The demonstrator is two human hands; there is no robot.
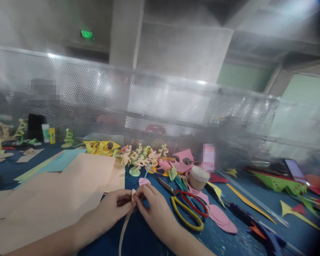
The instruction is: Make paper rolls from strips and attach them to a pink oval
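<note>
Left hand (114, 206) and right hand (153, 206), fingertips pinched together on the upper end of a beige paper strip (124, 227) (its tail hanging toward the viewer) above the blue table (296, 227); scissors (188, 208) lie just right; beige sheets (69, 192) left.

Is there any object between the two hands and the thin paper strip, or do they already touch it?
Nothing visible stands between them. The left hand and right hand both pinch the upper end of the paper strip, which hangs down toward the person. The scissors lie to the right, apart from the hands.
</note>
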